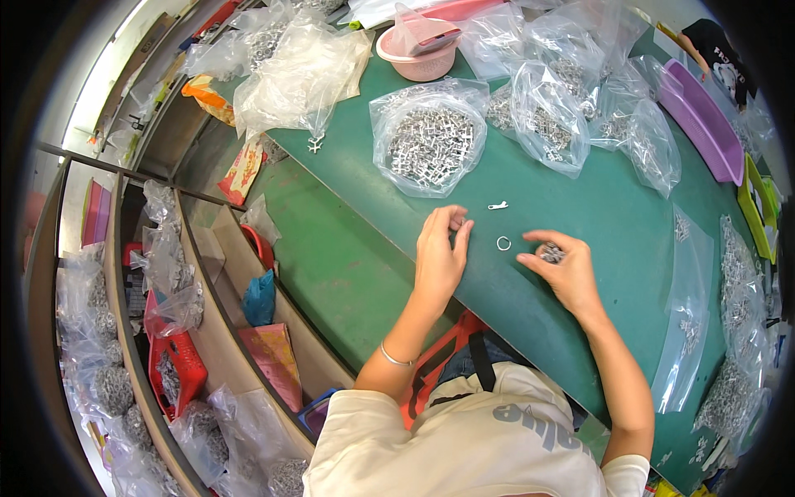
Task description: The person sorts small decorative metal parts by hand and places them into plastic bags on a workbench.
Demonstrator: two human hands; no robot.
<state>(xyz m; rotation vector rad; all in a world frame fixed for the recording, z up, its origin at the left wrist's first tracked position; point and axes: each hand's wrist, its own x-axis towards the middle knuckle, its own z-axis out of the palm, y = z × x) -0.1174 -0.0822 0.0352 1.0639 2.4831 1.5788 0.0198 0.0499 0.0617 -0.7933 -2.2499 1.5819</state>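
My left hand is above the green tabletop, fingers curled, with a small bit of metal showing at the fingertips. My right hand curls around several small metal pieces; its thumb and index finger are apart. Between the hands lies a metal ring. Just beyond it is a small silvery metal part with a loop. Farther off stands an open clear plastic bag full of small silvery metal parts.
More bags of metal parts and a pink plastic basket stand at the back. A purple basket is at the right. Flat plastic bags lie right of my arm. A shelf unit stands left; another person is at upper right.
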